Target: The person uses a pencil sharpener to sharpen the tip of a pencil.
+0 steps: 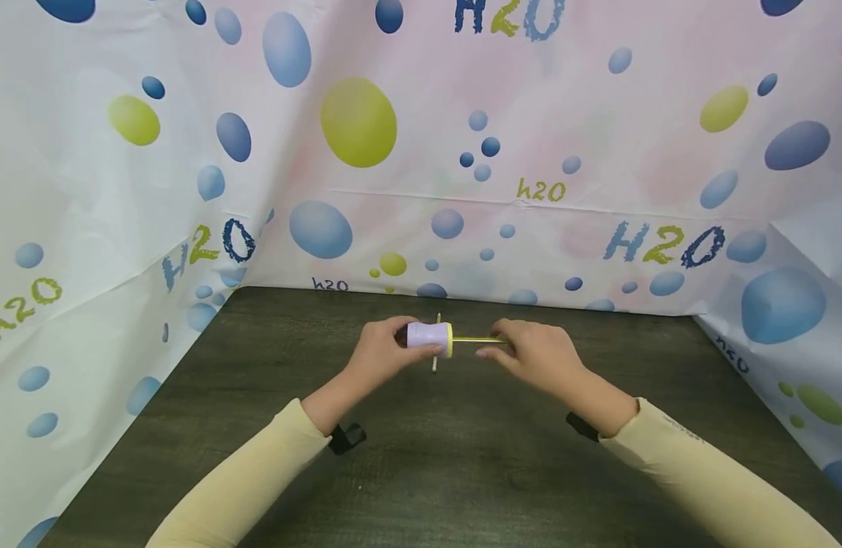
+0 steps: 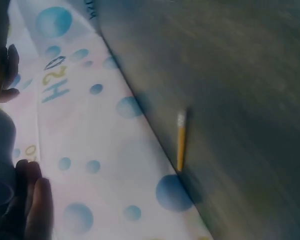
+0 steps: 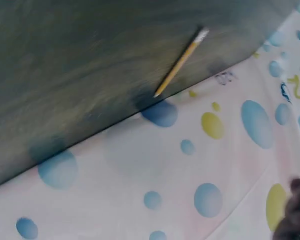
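My left hand point(image 1: 378, 352) grips a lavender, waisted cylinder with a yellow rim, apparently a pencil sharpener point(image 1: 428, 339), held sideways above the table. From the right, my right hand point(image 1: 546, 354) pinches a thin yellow pencil point(image 1: 472, 339) between thumb and fingers. One end of this pencil meets the rim; whether it goes inside cannot be told. A second pencil point(image 2: 181, 142), yellow with a pale end, lies on the table beyond the hands. The left wrist view catches the sharpener point(image 2: 1, 145) at its left edge, while the right wrist view shows only dark fingertips point(image 3: 295, 212).
The dark wood-grain table point(image 1: 462, 472) spreads beneath both arms. A white sheet point(image 1: 421, 152) printed with blue and green bubbles and lettering stands behind it and along both sides. Black straps point(image 1: 348, 438) sit at the wrists.
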A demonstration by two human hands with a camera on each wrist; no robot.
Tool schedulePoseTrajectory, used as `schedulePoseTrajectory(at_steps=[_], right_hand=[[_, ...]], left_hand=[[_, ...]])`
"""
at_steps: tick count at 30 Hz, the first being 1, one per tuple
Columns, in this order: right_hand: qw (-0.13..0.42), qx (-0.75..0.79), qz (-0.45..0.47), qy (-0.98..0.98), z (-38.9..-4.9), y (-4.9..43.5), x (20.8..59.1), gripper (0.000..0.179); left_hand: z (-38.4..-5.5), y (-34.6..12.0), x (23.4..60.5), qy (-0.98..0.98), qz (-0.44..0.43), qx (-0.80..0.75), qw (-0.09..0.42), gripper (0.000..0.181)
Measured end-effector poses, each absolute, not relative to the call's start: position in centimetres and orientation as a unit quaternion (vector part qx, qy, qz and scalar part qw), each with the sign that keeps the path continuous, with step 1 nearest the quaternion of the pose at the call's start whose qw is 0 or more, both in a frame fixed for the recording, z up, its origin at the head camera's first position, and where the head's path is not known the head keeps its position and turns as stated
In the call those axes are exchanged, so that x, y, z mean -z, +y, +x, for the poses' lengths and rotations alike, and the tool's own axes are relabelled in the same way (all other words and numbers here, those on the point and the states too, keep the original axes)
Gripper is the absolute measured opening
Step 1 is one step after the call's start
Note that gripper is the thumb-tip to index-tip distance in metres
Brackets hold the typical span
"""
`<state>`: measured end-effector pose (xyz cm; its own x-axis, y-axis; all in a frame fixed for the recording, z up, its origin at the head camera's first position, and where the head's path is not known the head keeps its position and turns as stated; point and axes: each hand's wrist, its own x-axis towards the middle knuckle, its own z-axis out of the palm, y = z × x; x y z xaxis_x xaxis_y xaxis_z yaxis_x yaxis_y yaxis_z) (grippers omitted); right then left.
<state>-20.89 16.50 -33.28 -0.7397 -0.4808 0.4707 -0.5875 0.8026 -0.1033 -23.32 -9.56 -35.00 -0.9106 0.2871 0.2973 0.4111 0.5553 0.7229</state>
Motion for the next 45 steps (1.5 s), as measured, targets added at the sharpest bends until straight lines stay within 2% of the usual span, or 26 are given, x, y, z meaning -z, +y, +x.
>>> schedulePoseTrajectory(at_steps=[3, 5, 10, 14, 20, 24, 28, 31, 33, 35, 37, 39, 41, 43, 45], right_hand=[[0.348, -0.078, 0.332, -0.873, -21.4, 16.8, 34.0, 0.063], [0.409, -0.062, 0.368, -0.833, -21.9, 17.0, 34.3, 0.065], [0.492, -0.031, 0.431, -0.756, -22.7, 17.3, 34.8, 0.04], [0.532, 0.003, 0.442, -0.722, -22.8, 17.4, 35.2, 0.026], [0.577, 0.042, 0.42, -0.699, -22.8, 17.7, 35.2, 0.027], [0.58, 0.033, 0.409, -0.704, -22.7, 17.8, 34.9, 0.032], [0.558, -0.009, 0.411, -0.721, -22.5, 17.7, 34.9, 0.039], [0.499, -0.044, 0.397, -0.769, -21.9, 17.5, 34.9, 0.047], [0.418, -0.082, 0.381, -0.821, -21.3, 17.5, 34.7, 0.048], [0.291, -0.148, 0.351, -0.877, -20.8, 17.6, 34.4, 0.043], [0.141, -0.235, 0.316, -0.908, -20.7, 17.9, 34.1, 0.034], [-0.016, -0.333, 0.273, -0.902, -20.9, 18.2, 33.7, 0.028], [-0.161, -0.411, 0.23, -0.868, -21.4, 18.6, 33.5, 0.029], [-0.271, -0.462, 0.203, -0.82, -22.0, 18.9, 33.4, 0.032], [-0.33, -0.477, 0.181, -0.794, -22.3, 19.1, 33.2, 0.033]], left_hand=[[-23.7, -9.5, 34.5, -0.883, -0.158, 0.441, 0.037, 0.044], [-23.8, -9.6, 34.3, -0.885, -0.145, 0.442, 0.022, 0.043], [-23.9, -9.8, 33.9, -0.879, -0.132, 0.457, -0.014, 0.042], [-23.6, -9.9, 33.9, -0.87, -0.126, 0.476, -0.039, 0.04], [-23.3, -9.2, 33.7, -0.861, -0.134, 0.487, -0.054, 0.042], [-23.3, -8.6, 33.8, -0.868, -0.143, 0.473, -0.039, 0.044], [-23.2, -8.2, 34.3, -0.878, -0.149, 0.455, -0.011, 0.044], [-22.9, -8.1, 34.6, -0.878, -0.167, 0.447, 0.024, 0.043], [-22.7, -8.2, 34.9, -0.878, -0.196, 0.433, 0.059, 0.043], [-22.7, -8.3, 35.4, -0.877, -0.243, 0.398, 0.115, 0.045], [-22.8, -8.5, 36.0, -0.869, -0.302, 0.345, 0.183, 0.048], [-23.0, -8.8, 36.6, -0.848, -0.362, 0.282, 0.265, 0.056], [-23.2, -9.1, 36.9, -0.815, -0.411, 0.22, 0.344, 0.066], [-23.4, -9.3, 37.1, -0.784, -0.44, 0.182, 0.398, 0.073], [-23.4, -9.4, 37.1, -0.773, -0.451, 0.17, 0.412, 0.075]])
